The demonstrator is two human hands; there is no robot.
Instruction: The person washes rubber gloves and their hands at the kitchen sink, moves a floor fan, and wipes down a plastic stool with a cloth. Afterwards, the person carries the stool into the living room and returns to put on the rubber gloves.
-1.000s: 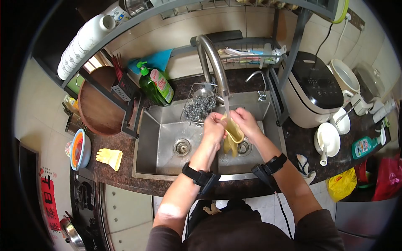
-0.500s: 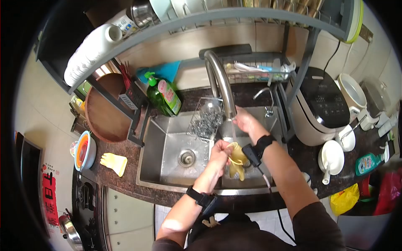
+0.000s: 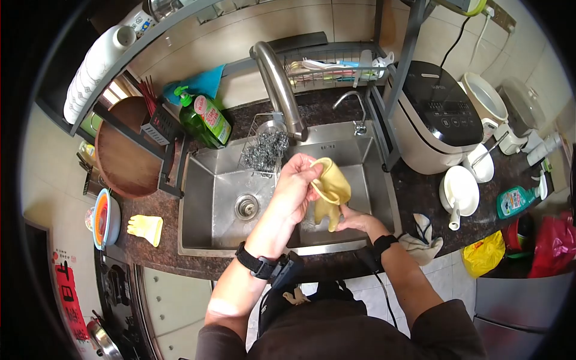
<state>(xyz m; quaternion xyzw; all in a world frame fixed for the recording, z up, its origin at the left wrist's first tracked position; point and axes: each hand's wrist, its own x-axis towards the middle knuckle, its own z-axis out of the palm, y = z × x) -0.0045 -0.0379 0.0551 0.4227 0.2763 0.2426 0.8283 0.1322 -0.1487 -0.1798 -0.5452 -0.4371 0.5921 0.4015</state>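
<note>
A yellow rubber glove (image 3: 332,183) hangs cuff up over the right basin of the steel sink (image 3: 367,201). My left hand (image 3: 297,186) is closed on the edge of its cuff, which gapes at the top. Lower down, my right hand (image 3: 358,221) has its fingertips at the glove's dangling fingers and appears to pinch them; its finger pads are partly hidden. The matching rubber glove (image 3: 145,229) lies flat on the counter left of the sink. Above the basins curves the faucet (image 3: 279,90), with no stream visible under its spout.
A wire rack with a dark scourer (image 3: 265,151) sits at the sink divider. Behind the left basin stands a green soap bottle (image 3: 205,120). A rice cooker (image 3: 438,114) and a white pot (image 3: 459,191) are on the right counter, with a cloth (image 3: 422,242) at its front edge.
My right hand has come down from beside the faucet spout to the glove's fingers. My left hand has raised the glove by its cuff. The camera view has shifted.
</note>
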